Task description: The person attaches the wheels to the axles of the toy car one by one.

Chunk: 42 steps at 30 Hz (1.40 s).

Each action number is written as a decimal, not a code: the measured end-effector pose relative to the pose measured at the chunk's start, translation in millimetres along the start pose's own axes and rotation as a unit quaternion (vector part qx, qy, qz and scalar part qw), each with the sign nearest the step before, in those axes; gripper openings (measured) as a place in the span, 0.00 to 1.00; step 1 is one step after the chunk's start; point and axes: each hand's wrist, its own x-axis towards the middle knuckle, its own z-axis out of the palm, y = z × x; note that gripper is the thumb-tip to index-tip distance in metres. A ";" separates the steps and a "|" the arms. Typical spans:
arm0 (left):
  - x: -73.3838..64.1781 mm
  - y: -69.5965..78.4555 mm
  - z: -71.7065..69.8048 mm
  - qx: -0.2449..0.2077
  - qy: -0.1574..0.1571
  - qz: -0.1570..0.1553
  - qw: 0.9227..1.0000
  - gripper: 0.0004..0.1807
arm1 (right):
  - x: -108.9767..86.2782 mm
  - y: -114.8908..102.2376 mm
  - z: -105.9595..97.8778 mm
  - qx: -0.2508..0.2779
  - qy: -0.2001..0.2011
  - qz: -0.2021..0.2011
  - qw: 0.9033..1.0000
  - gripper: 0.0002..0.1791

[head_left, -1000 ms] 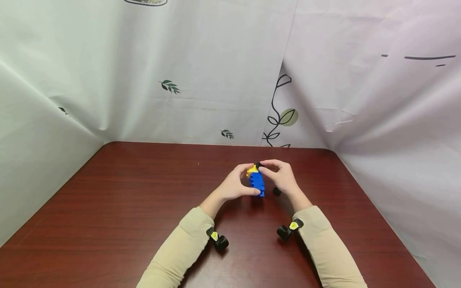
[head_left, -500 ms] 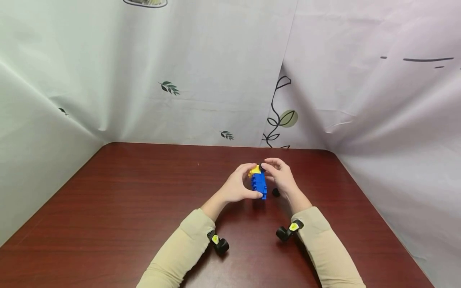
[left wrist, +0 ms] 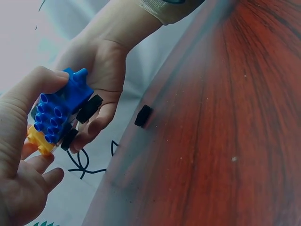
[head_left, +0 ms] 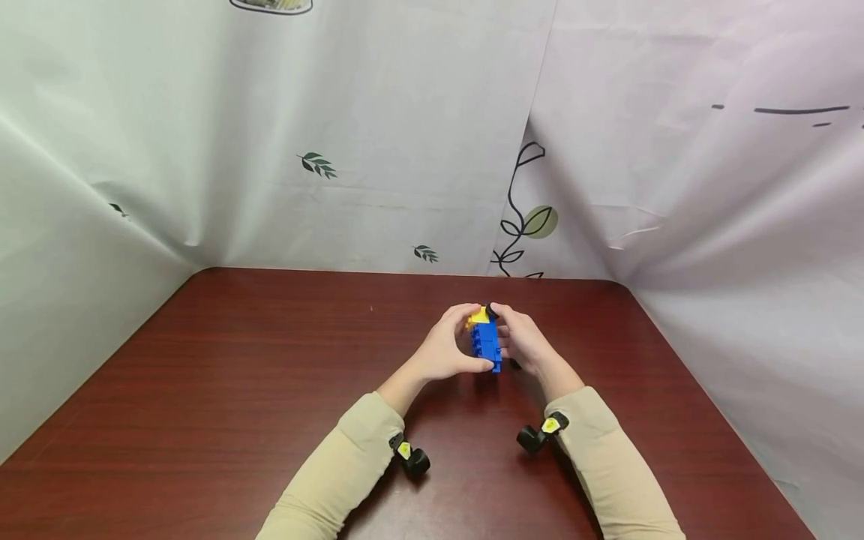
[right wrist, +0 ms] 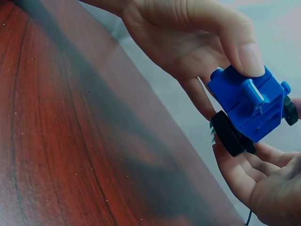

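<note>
My left hand (head_left: 442, 349) grips a small toy car of blue and yellow building blocks (head_left: 484, 342), its thumb pressing the near blue end and its fingers at the yellow far end. Black wheels (left wrist: 89, 109) sit along the car's sides. On the right side, my right hand (head_left: 529, 343) curls its fingers against a black wheel (head_left: 490, 310) near the yellow end; part of its grip is hidden. The blue studs (left wrist: 51, 117) face the left wrist camera. In the right wrist view, a wheel (right wrist: 226, 134) shows at the car's lower left.
One loose black wheel (left wrist: 143, 116) stands on the dark red wooden table (head_left: 270, 390), partly behind my right hand in the head view. White patterned cloth (head_left: 378, 135) hangs behind and at both sides. Small cameras (head_left: 415, 461) are strapped to both sleeves.
The toy car has shifted slightly right and toward me from a second ago. My right fingers have come down closer around its right side, now covering most of the loose wheel.
</note>
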 end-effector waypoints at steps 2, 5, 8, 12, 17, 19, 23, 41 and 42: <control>0.2 0.0 0.1 0.004 0.000 0.001 1.000 0.49 | 0.7 0.4 1.1 0.012 -0.002 -0.006 1.000 0.33; 0.6 0.4 0.6 0.008 0.000 0.004 1.000 0.50 | 1.9 0.9 3.2 0.029 0.008 -0.009 1.000 0.29; 0.1 0.9 1.1 0.015 0.000 0.005 1.000 0.50 | 3.6 2.0 4.9 0.040 0.024 -0.009 0.999 0.25; -1.6 1.3 1.5 0.030 0.000 0.004 1.000 0.50 | 4.7 3.2 6.7 0.043 0.040 -0.010 0.998 0.22; -2.9 3.1 1.5 0.074 -0.009 -0.002 0.997 0.53 | 3.1 3.1 7.7 0.035 0.056 -0.013 0.998 0.22; -3.1 3.8 1.0 0.091 -0.010 -0.005 0.996 0.54 | 2.7 3.0 8.1 0.027 0.057 -0.016 0.998 0.23; -2.5 5.6 -0.7 0.103 -0.009 -0.009 0.995 0.54 | 3.0 2.6 8.7 0.014 0.056 -0.023 0.998 0.24; -3.8 7.3 -1.3 0.096 -0.020 -0.039 0.994 0.54 | 0.9 7.3 4.1 0.048 0.014 -0.030 0.998 0.30; -3.5 7.1 -1.3 0.093 -0.020 -0.039 0.995 0.54 | 1.0 7.2 3.7 0.048 0.015 -0.030 0.998 0.30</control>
